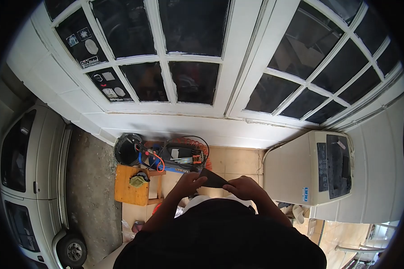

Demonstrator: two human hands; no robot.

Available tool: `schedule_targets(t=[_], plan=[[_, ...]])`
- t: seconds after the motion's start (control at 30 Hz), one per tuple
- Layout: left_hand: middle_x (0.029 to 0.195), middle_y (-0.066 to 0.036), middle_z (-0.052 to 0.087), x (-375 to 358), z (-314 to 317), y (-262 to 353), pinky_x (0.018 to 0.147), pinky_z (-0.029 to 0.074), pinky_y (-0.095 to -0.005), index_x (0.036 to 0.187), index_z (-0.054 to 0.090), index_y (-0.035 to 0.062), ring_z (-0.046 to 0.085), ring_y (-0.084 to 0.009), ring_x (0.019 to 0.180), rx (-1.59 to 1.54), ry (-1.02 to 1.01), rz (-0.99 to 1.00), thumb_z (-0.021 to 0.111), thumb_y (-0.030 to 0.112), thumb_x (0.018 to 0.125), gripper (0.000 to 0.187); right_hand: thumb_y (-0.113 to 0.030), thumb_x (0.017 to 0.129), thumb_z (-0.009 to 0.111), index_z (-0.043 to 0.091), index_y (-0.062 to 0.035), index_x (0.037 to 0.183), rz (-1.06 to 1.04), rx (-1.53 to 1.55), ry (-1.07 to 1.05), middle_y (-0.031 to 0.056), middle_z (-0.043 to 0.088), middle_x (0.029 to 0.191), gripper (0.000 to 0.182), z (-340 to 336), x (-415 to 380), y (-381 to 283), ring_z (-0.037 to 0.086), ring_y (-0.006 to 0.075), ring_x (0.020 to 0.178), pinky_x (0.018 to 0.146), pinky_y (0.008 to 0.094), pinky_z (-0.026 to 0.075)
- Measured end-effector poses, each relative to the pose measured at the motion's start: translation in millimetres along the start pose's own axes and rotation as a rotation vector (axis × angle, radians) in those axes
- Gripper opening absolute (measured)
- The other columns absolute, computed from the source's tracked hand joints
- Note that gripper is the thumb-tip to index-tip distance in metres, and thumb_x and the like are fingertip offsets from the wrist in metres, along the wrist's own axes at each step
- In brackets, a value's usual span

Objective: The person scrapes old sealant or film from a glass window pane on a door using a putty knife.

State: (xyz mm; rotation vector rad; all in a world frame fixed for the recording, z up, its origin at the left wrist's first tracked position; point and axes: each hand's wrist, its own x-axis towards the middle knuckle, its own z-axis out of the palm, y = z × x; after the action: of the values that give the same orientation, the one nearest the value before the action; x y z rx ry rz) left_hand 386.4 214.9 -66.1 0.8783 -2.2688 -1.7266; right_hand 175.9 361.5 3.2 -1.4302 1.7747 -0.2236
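The left hand (193, 181) and the right hand (240, 186) are both closed on a thin, flat, dark piece (212, 178), one at each end, held out in front of the person's black top (220, 233). The fingertips behind the piece are hidden, and its material is hard to make out. Beyond the left hand lies a dark open toolbox (182, 154) with metal tools and an orange-and-black item inside, too small to tell apart; coiled orange hose (197, 144) runs behind it. A round black bucket (127, 151) stands further left, its inside too dark to read. Near it is an orange-brown wooden stool (129, 185) with a crumpled green-and-dark cloth item (139, 179) on top. To the right is a cream washing machine (296, 172). The silver vehicle (36, 179) at far left is cut off by the dark lens edge.
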Motion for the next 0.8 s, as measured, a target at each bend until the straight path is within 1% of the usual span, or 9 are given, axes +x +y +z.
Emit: schedule_targets(t=[0.1, 0.2, 0.3, 0.43, 0.63, 0.7, 0.73, 0.77, 0.8], plan=[[0.068, -0.013, 0.062, 9, 5, 1, 0.059, 0.045, -0.0380, 0.075, 0.062, 0.0010, 0.061, -0.0250, 0.062, -0.025, -0.020, -0.013, 0.061, 0.037, 0.088, 0.038, -0.052, 0.094, 0.041, 0.070, -0.0109, 0.092, -0.008, 0.000, 0.005, 0.0144, 0.064, 0.070, 0.050, -4, 4, 4, 0.063, 0.0346, 0.071, 0.069, 0.0450, 0.049], [0.065, -0.015, 0.059, 29, 16, 29, 0.063, 0.046, -0.0413, 0.075, 0.063, 0.0015, 0.061, -0.0307, 0.066, 0.121, 0.032, 0.259, 0.062, 0.037, 0.086, 0.037, -0.051, 0.093, 0.043, 0.069, -0.0122, 0.089, 0.022, -0.028, 0.077, 0.0129, 0.064, 0.068, 0.048, -7, 4, 24, 0.063, 0.0336, 0.070, 0.068, 0.0449, 0.049], [0.065, -0.015, 0.059, 74, 34, 23, 0.064, 0.045, -0.0434, 0.071, 0.064, 0.0012, 0.060, -0.0328, 0.067, 0.338, -0.094, 0.317, 0.061, 0.040, 0.086, 0.042, -0.051, 0.092, 0.044, 0.068, -0.0124, 0.083, 0.078, -0.017, 0.232, 0.0112, 0.065, 0.068, 0.046, -13, 2, 61, 0.063, 0.0329, 0.069, 0.063, 0.0453, 0.048], [0.063, -0.015, 0.059, 127, 65, 79, 0.068, 0.044, -0.0445, 0.065, 0.063, -0.0006, 0.059, -0.0330, 0.066, 0.604, -0.020, 0.387, 0.055, 0.050, 0.087, 0.056, -0.049, 0.092, 0.046, 0.071, -0.0148, 0.091, 0.096, 0.060, 0.368, 0.0120, 0.067, 0.074, 0.043, -41, 5, 117, 0.065, 0.0329, 0.072, 0.069, 0.0437, 0.051], [0.065, -0.016, 0.059, 178, 98, 115, 0.068, 0.044, -0.0448, 0.067, 0.064, 0.0001, 0.059, -0.0331, 0.066, 0.630, -0.044, 0.232, 0.056, 0.050, 0.087, 0.054, -0.053, 0.092, 0.044, 0.071, -0.0142, 0.097, 0.122, 0.203, 0.159, 0.0111, 0.067, 0.077, 0.047, -97, 7, 183, 0.065, 0.0300, 0.073, 0.071, 0.0420, 0.051], [0.066, -0.015, 0.060, 189, 114, 125, 0.069, 0.044, -0.0443, 0.068, 0.064, 0.0004, 0.059, -0.0330, 0.067, 0.584, -0.065, 0.210, 0.057, 0.049, 0.087, 0.052, -0.057, 0.091, 0.043, 0.070, -0.0104, 0.094, 0.012, 0.396, -0.028, 0.0095, 0.061, 0.067, 0.054, -107, 10, 215, 0.061, 0.0237, 0.064, 0.065, 0.0381, 0.049], [0.066, -0.015, 0.060, 196, 122, 130, 0.070, 0.044, -0.0438, 0.069, 0.065, 0.0008, 0.059, -0.0329, 0.067, 0.532, -0.075, 0.207, 0.058, 0.048, 0.086, 0.051, -0.059, 0.094, 0.038, 0.066, -0.0026, 0.098, 0.028, 0.482, -0.136, 0.0029, 0.054, 0.065, 0.064, -117, 9, 223, 0.053, 0.0125, 0.060, 0.060, 0.0271, 0.045], [0.066, -0.015, 0.060, 201, 128, 135, 0.070, 0.044, -0.0438, 0.069, 0.065, 0.0008, 0.059, -0.0329, 0.067, 0.542, -0.076, 0.191, 0.058, 0.048, 0.086, 0.051, -0.059, 0.094, 0.038, 0.066, -0.0026, 0.098, 0.016, 0.493, -0.147, 0.0029, 0.054, 0.065, 0.064, -119, 11, 238, 0.053, 0.0125, 0.060, 0.060, 0.0271, 0.045], [0.066, -0.014, 0.059, 205, 134, 140, 0.071, 0.044, -0.0426, 0.070, 0.066, 0.0013, 0.059, -0.0319, 0.068, 0.496, -0.065, 0.242, 0.059, 0.047, 0.086, 0.049, -0.061, 0.094, 0.034, 0.065, -0.0033, 0.098, -0.053, 0.706, -0.175, 0.0020, 0.054, 0.066, 0.065, -123, 13, 249, 0.051, 0.0119, 0.059, 0.058, 0.0269, 0.043]])
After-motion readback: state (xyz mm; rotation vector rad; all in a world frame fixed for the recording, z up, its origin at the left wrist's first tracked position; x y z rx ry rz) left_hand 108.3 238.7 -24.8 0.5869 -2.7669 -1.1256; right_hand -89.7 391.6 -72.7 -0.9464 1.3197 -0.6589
